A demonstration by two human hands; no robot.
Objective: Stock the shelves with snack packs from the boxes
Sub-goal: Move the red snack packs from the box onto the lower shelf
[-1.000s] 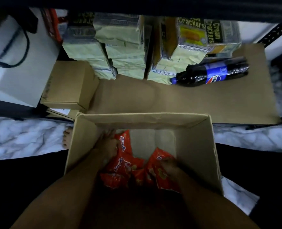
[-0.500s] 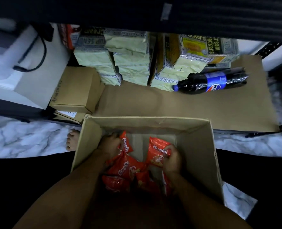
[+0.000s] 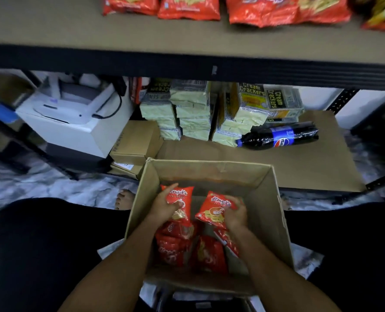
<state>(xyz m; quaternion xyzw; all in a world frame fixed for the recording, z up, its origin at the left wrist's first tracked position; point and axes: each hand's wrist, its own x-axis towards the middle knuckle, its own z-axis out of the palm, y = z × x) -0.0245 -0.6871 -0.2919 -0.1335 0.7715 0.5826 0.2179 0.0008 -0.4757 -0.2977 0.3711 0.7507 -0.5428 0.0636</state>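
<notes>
Left hand grips one red pack; right hand grips another pack. Both are held inside the open box, above further packs. Shelf overhead.

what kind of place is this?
Probably a small shop's stockroom or back area: metal shelving stocked with red snack bags, stacked cracker packs below, and an open carton being unpacked.
</notes>
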